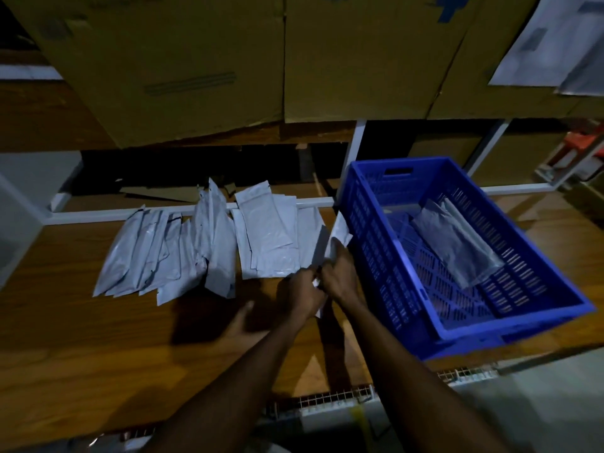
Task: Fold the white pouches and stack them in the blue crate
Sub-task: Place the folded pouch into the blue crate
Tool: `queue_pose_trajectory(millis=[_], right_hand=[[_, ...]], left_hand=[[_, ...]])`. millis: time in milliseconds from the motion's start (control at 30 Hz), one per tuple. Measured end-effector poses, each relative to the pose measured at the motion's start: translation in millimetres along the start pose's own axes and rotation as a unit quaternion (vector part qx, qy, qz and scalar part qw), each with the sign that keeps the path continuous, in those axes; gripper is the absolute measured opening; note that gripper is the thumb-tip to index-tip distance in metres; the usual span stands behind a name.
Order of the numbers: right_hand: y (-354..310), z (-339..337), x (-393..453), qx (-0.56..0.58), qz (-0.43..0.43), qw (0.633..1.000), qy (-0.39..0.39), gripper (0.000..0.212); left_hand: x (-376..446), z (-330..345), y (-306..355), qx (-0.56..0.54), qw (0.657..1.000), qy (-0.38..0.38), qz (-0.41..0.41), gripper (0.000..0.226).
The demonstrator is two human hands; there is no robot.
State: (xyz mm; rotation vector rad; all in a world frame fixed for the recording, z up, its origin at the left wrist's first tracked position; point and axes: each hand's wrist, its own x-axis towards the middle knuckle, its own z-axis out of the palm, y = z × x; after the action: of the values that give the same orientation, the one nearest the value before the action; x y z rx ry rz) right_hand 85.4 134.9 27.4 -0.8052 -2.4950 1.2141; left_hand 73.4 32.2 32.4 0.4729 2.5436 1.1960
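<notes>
Gripping one white pouch (336, 238) in both hands beside blue crate (369, 243)

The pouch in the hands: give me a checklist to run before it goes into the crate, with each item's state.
1. Both hands on the pouch: left hand and right hand grip it. Ok.
2. Fold finished: lower part hidden by the hands. Cannot tell.
3. Blue crate beside the right hand. Ok.
4. Room in the crate: only a pouch in the crate, lying slanted. Ok.
5. Unfolded pouches remain on the table. Ok.
</notes>
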Motion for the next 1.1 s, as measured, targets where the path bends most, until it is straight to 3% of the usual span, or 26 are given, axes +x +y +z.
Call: queue_pose_trajectory(millis=[100, 200, 267, 367, 467, 533, 633, 833, 967, 1100], right_hand=[[4.4, -14.7, -16.6, -0.090, -0.049, 0.992, -0.074, 0.064], [2.7, -26.6, -35.0, -0.271, -0.121, 0.951, -0.092, 0.104], [3.3, -31.2, -42.1, -0.345, -0.192, 0.914, -0.089, 0.102], [1.2, -33.1, -53.0, -0.402, -0.268, 0.869, -0.108, 0.074], [1.4, -25.1, -76.7, -0.343, -0.286, 0.886, -0.122, 0.019], [7.4, -14.0, -93.7, -0.304, -0.263, 0.904, -0.146, 0.007], [17.0, 2.6, -112.9, -0.290, -0.279, 0.905, -0.134, 0.012], [42.2, 34.9, -153.8, -0.300, -0.294, 0.903, -0.087, 0.029], [57.8, 50.7, -172.4, -0.302, -0.245, 0.913, -0.127, 0.037], [58.4, 56.7, -180.8, -0.264, -0.231, 0.930, -0.110, 0.040]], left_hand=[[-7.4, -16.8, -22.4, 0.004, 0.998, 0.023, 0.059, 0.050], [-26.9, -45.7, -28.8, 0.034, 0.994, 0.022, 0.104, 0.042], [-38.2, -62.2, -32.7, 0.068, 0.988, -0.003, 0.139, 0.034], [-46.8, -71.6, -66.2, 0.113, 0.982, -0.022, 0.147, 0.030], [-70.5, -80.2, -78.9, 0.161, 0.980, -0.008, 0.117, 0.041], [-91.8, -80.6, -78.3, 0.212, 0.968, 0.011, 0.132, 0.044], [-110.6, -77.5, -92.6, 0.290, 0.939, 0.063, 0.176, 0.053], [-133.5, -63.6, -148.4, 0.305, 0.936, 0.042, 0.172, 0.081], [-148.1, -53.1, -176.0, 0.295, 0.944, 0.004, 0.149, 0.074], [-154.3, -43.5, -194.3, 0.297, 0.946, 0.009, 0.128, 0.062]])
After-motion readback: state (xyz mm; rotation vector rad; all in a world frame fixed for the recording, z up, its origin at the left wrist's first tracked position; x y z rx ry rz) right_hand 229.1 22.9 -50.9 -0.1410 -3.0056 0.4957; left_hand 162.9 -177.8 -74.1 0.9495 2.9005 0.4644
